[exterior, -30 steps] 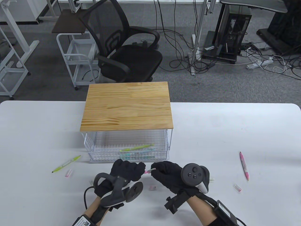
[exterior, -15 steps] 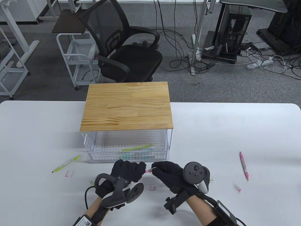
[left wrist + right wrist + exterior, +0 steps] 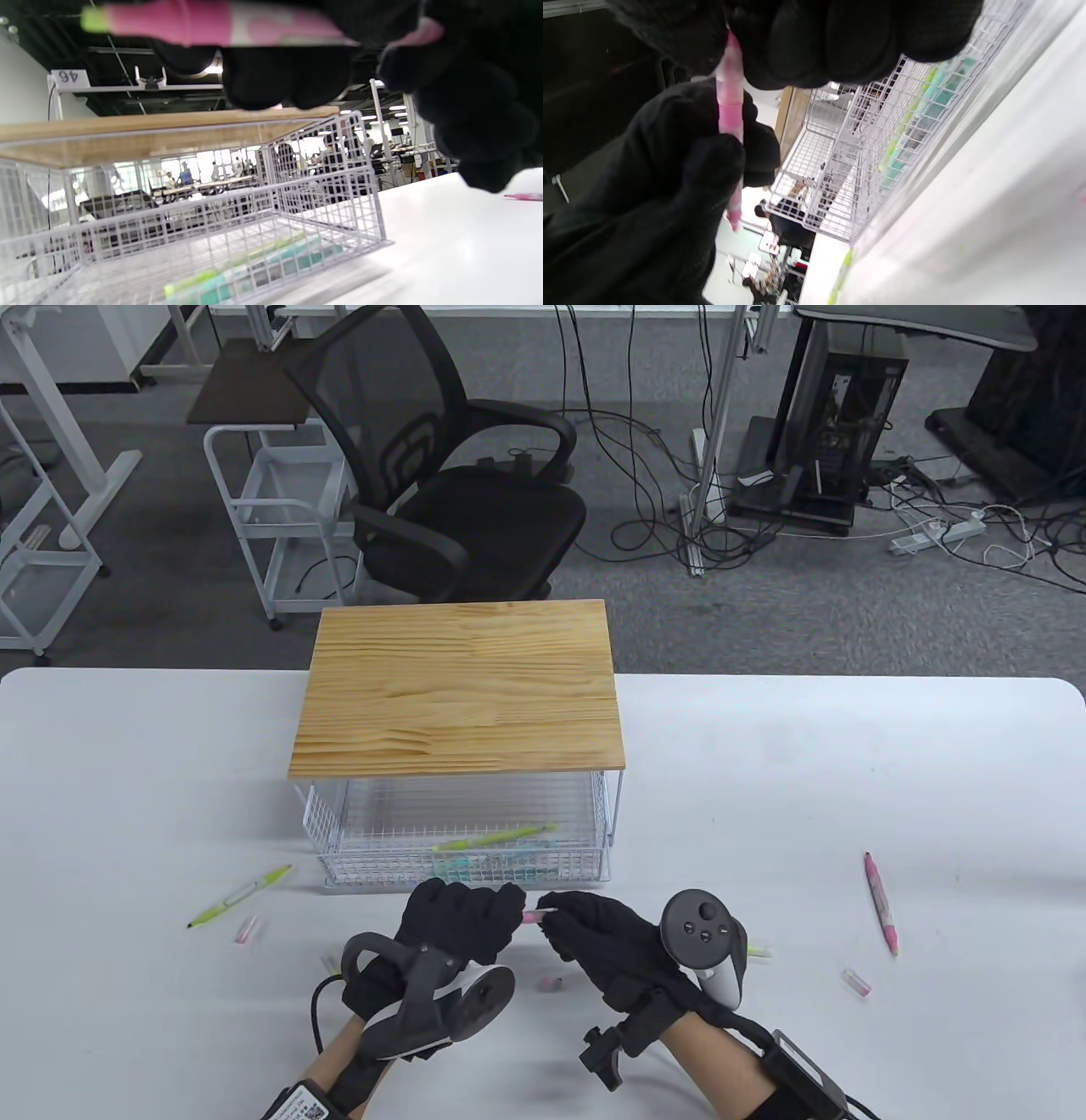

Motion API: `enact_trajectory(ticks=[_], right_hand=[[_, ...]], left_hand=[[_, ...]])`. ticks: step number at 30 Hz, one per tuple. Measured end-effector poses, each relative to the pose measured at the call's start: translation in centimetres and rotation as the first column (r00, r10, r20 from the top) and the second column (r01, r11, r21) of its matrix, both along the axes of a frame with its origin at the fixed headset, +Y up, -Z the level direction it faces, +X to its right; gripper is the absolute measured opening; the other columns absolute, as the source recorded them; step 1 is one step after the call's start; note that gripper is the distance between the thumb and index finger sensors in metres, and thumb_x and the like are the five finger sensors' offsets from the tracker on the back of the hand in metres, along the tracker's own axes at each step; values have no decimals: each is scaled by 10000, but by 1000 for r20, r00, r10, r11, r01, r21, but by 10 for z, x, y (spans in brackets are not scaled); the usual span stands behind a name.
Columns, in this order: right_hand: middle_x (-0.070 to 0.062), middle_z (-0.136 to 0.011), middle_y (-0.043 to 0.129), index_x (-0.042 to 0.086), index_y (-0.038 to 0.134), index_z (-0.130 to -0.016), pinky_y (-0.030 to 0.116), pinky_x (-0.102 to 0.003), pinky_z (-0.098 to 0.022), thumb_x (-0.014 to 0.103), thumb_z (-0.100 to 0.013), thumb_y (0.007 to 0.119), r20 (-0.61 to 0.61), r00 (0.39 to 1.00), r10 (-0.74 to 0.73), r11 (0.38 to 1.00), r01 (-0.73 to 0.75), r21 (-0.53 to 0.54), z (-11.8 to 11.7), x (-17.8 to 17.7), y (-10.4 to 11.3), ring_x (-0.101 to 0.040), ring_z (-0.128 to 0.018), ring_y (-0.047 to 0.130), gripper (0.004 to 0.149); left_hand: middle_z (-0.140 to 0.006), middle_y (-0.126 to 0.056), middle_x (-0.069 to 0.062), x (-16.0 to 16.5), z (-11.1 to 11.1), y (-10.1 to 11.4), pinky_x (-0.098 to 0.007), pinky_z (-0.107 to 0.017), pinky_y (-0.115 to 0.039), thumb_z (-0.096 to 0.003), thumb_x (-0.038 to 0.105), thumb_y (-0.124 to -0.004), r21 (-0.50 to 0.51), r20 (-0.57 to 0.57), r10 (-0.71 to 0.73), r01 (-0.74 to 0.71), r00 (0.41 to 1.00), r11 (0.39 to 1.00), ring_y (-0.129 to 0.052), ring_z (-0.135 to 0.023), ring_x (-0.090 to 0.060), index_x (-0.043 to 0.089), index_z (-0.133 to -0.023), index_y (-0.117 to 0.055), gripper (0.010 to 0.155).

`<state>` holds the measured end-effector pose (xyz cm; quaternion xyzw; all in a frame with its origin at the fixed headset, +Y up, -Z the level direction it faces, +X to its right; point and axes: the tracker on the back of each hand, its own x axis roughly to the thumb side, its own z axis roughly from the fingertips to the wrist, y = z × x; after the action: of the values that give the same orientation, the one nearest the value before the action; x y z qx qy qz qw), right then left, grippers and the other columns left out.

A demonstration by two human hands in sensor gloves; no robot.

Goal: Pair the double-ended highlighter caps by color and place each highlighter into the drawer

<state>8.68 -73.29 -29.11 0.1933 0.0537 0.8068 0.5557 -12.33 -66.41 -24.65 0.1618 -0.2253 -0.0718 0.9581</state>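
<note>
Both hands, left (image 3: 462, 920) and right (image 3: 594, 937), pinch one pink highlighter (image 3: 536, 915) above the desk (image 3: 848, 780); gloves hide most of it. Drawer (image 3: 462, 848) at 12 o'clock behind, contents blurred through mesh.

Sign (image 3: 69, 76) on the white frame behind the drawer: "46" is read, seen mirrored.
Wrist label (image 3: 301, 1105): a code pattern is seen; nothing legible.

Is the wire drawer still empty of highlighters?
No: in the table view the drawer already holds a green highlighter and a teal one.
</note>
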Motion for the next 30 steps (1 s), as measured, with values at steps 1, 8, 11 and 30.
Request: enact_trajectory(ticks=[1, 8, 11, 30], right_hand=[[-13, -743, 869, 224, 778, -918, 715, -520, -606, 543, -607, 681, -7, 1000, 30, 999, -30, 25, -1, 0, 1, -252, -616, 885, 456], [-43, -766, 866, 196, 773, -942, 700, -536, -615, 476, -619, 608, -62, 975, 213, 970, -204, 134, 2, -5, 13, -273, -635, 878, 457], [-58, -798, 851, 188, 754, -964, 689, -540, -628, 449, -620, 612, -69, 959, 274, 949, -259, 181, 6, -8, 23, -285, -660, 867, 455], [-19, -728, 858, 181, 751, -947, 747, -502, -574, 411, -595, 610, 81, 897, 435, 794, -424, 435, 25, -16, 53, -202, -580, 885, 444]], left_hand=[[-897, -884, 121, 1, 0, 0, -482, -763, -712, -521, 384, -621, 17, 2, -15, 15, 1000, 1000, -903, -802, -132, 355, -1026, -597, 507], [-892, -894, 175, -6, -1, 2, -458, -769, -714, -491, 387, -657, 38, 54, -16, 14, 998, 999, -904, -795, -106, 363, -1020, -575, 536], [-888, -903, 198, -7, 2, 10, -450, -768, -720, -483, 395, -672, 40, 69, -24, 21, 997, 999, -912, -782, -96, 359, -1024, -567, 552], [-855, -936, 201, -12, 7, 23, -428, -739, -758, -472, 383, -679, 42, 124, 68, -74, 990, 996, -946, -721, -91, 293, -1053, -529, 606]])
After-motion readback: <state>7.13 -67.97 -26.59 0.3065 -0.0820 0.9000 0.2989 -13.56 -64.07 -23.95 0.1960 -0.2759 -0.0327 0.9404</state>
